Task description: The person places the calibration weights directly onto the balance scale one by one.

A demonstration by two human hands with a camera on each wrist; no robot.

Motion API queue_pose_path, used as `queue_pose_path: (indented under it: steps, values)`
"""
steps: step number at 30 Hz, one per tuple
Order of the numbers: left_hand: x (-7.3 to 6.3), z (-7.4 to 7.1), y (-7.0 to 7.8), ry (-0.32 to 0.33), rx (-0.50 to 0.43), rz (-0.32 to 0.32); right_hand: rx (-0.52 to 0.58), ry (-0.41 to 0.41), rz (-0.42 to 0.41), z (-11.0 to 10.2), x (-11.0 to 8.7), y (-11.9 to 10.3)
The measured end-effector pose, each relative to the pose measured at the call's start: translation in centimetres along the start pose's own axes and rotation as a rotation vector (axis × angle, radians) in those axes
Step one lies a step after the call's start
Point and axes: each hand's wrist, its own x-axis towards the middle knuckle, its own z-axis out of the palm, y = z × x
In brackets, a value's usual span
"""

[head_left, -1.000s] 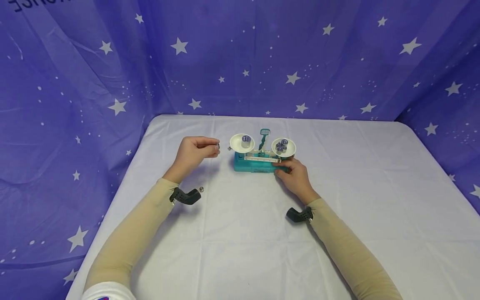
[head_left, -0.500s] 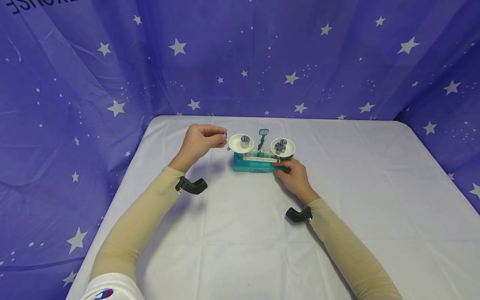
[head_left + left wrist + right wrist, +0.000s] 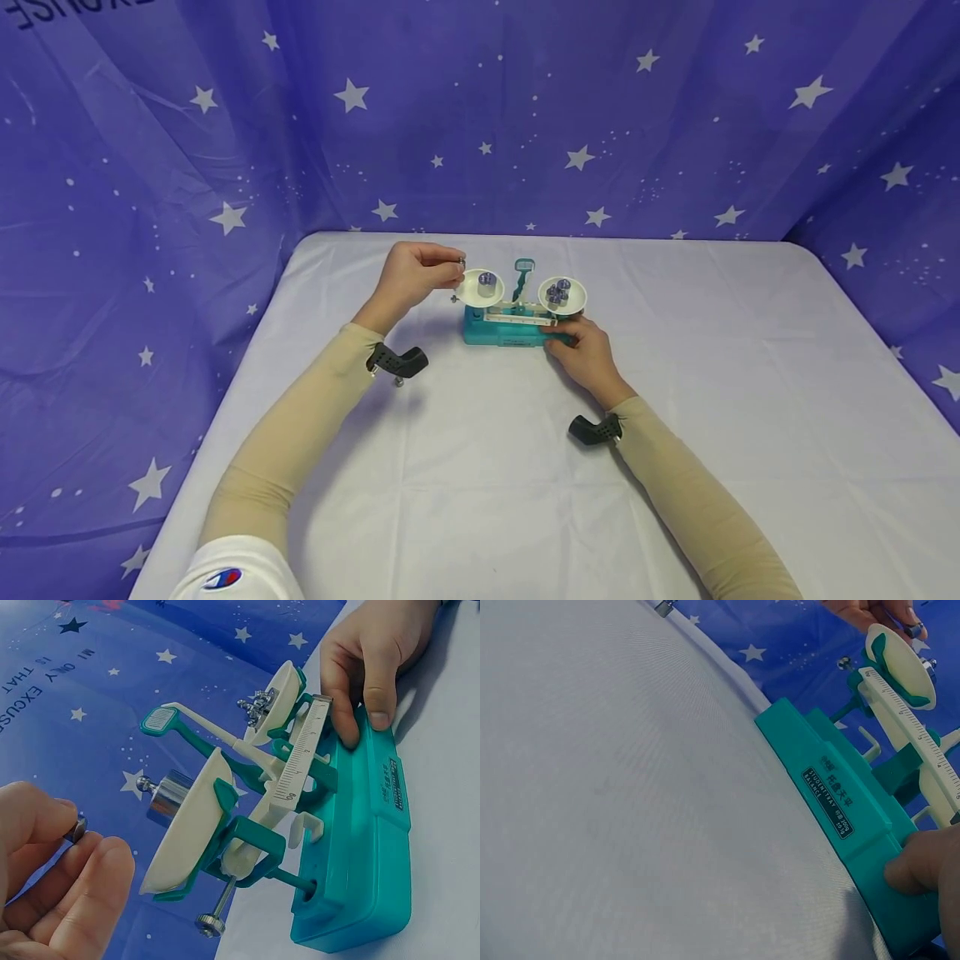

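Note:
A tray balance with a teal base [image 3: 495, 331] stands on the table. My left hand [image 3: 415, 273] pinches a small metal weight [image 3: 77, 828] between thumb and fingers, just above the outer side of the left pan [image 3: 470, 295]. In that white pan a large shiny cylinder weight [image 3: 169, 798] stands, its knob showing in the left wrist view. The right pan [image 3: 579, 302] bears several smaller weights [image 3: 557, 293] grouped together. My right hand [image 3: 590, 353] grips the right end of the base, its thumb [image 3: 913, 871] pressed on the teal plastic.
One loose metal weight [image 3: 399, 382] lies on the white tablecloth [image 3: 495, 467], below my left wrist camera. A metal adjusting nut [image 3: 211, 925] sticks out from the left end of the beam. Behind the table hangs a blue curtain [image 3: 480, 192] with white stars.
My left hand has moved right and away from me with the small weight, from left of the balance to the left pan's edge. My right hand stays on the base.

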Motion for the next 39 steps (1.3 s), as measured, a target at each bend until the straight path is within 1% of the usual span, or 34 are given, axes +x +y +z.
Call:
queue_pose_path:
  steps: [5,13,16,21,24,33,39]
  values:
    - [0.3,0.2,-0.1,0.000,0.034,0.003,0.000,-0.001,-0.004,0.0,0.0,0.0]
    - [0.7,0.7,-0.1,0.006,0.097,0.027,0.003,-0.002,-0.014,-0.1,0.1,-0.1]
    - [0.7,0.9,0.0,0.013,0.163,0.045,0.002,-0.001,-0.017,0.0,0.1,0.0]
    - [0.7,0.9,0.0,0.046,0.332,0.084,-0.004,-0.004,-0.015,0.0,0.1,0.2]
    - [0.7,1.0,-0.1,0.045,0.401,0.113,-0.007,-0.003,-0.010,0.0,0.1,0.2]
    - [0.8,1.4,-0.8,0.025,0.514,0.176,-0.009,-0.008,0.002,-0.1,0.0,0.0]
    - [0.8,1.7,-1.1,0.005,0.554,0.205,-0.002,-0.014,0.015,-0.1,0.0,-0.1]
